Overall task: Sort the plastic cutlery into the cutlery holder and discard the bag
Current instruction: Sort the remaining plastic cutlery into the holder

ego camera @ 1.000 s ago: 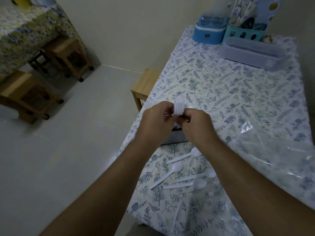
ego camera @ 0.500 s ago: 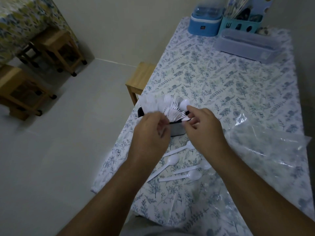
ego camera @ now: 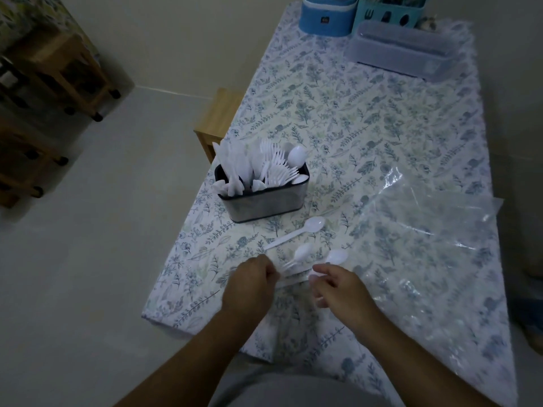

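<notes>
I am at the spoon-collection step: left hand (ego camera: 249,284) pinches spoon handles (ego camera: 289,267), right hand (ego camera: 338,289) hovers, fingers loosely curled. Holder (ego camera: 264,201) stands at 12 o'clock, bag (ego camera: 426,230) at 2 o'clock. Next: gather remaining spoons, load the holder

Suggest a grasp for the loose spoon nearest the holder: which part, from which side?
Probably the handle end of the spoon, taken from above at its near-left tip. It lies flat, the bowl toward the holder, the thin handle pointing at the left hand, apart from the other spoons.
</notes>
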{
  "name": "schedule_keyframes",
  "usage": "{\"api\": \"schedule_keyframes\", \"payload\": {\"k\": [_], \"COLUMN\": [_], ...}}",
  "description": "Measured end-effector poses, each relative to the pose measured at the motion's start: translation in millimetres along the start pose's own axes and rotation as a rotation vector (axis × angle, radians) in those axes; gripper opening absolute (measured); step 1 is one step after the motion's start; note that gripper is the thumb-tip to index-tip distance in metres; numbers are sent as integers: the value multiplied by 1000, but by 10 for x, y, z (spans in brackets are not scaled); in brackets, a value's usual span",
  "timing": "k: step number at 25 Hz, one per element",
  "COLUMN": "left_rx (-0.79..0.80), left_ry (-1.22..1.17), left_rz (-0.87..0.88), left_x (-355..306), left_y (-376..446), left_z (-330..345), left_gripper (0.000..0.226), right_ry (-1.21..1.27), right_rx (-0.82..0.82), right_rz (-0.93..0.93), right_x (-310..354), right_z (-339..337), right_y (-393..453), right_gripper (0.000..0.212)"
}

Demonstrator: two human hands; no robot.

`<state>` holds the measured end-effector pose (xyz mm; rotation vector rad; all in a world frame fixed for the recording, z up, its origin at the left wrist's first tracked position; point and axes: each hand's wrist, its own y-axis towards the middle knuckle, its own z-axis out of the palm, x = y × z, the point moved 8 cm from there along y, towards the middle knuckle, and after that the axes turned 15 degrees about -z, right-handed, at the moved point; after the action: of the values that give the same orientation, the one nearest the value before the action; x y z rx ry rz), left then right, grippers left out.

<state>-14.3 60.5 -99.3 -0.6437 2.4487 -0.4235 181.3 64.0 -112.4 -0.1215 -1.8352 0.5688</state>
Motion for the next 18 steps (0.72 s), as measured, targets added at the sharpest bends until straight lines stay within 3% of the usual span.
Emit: {"api": "schedule_keyframes", "payload": {"k": [3, 5, 8, 12, 14, 16, 18], "left_rx": [152, 117, -24, -5, 55, 228, 310], "left_ry": [-6, 39, 122, 242, 36, -166, -154], "left_rz": [268, 373, 303, 262, 261, 243, 336], "left_x": [-504, -645, -472, -337, -503, -729, -963], "left_y": [-331, -417, -206, -81, -175, -287, -373], "left_z": [200, 309, 364, 446, 390, 439, 526], "left_gripper": [15, 18, 16, 18, 16, 13, 16], "right_ry": [288, 431, 526, 631, 738, 794, 755], "right_rx": [-103, -221, -314, -321, -263, -209, -229], "right_rz": [80, 141, 228, 265, 209, 118, 76], "right_x": [-88, -223, -404, -521, -461, -370, -358], "right_z": [18, -84, -278, -365, -328, -316, -347], "right_y": [-79, -115, -201, -279, -283, -269, -268], "right_gripper": [27, 26, 28, 22, 20, 24, 22]}}
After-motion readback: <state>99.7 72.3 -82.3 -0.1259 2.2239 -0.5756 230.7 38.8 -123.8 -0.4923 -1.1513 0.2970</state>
